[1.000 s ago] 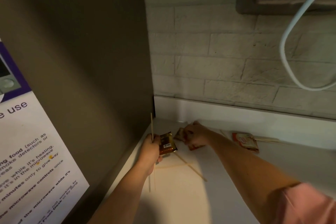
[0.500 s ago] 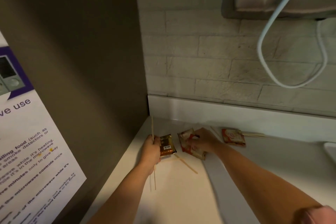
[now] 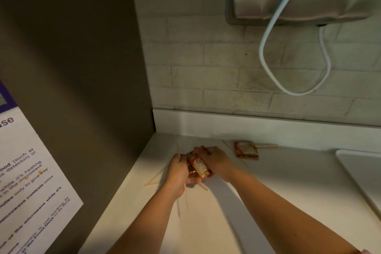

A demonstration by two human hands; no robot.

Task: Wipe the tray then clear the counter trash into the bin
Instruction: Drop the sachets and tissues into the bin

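Your left hand point(image 3: 177, 173) clenches a glossy brown foil sachet point(image 3: 191, 173) and thin pale wooden sticks point(image 3: 186, 198). Your right hand point(image 3: 214, 160) pinches a crinkly orange-red sachet point(image 3: 199, 166) against them. Tuck it flat under the left thumb so the slick foil cannot slip. A second orange sachet point(image 3: 246, 149) lies flat on the smooth white tabletop point(image 3: 268, 192), well apart, with loose sticks point(image 3: 266, 146) beside it.

Three sachets: orange sachet point(image 3: 199, 166) and brown sachet point(image 3: 191, 173) in the grip, loose sachet point(image 3: 246, 149) well right of it. About six sticks: two held sticks point(image 3: 186, 198), left stick point(image 3: 153, 179) beside the grip, near stick point(image 3: 203, 186) under it, two far sticks point(image 3: 266, 146).
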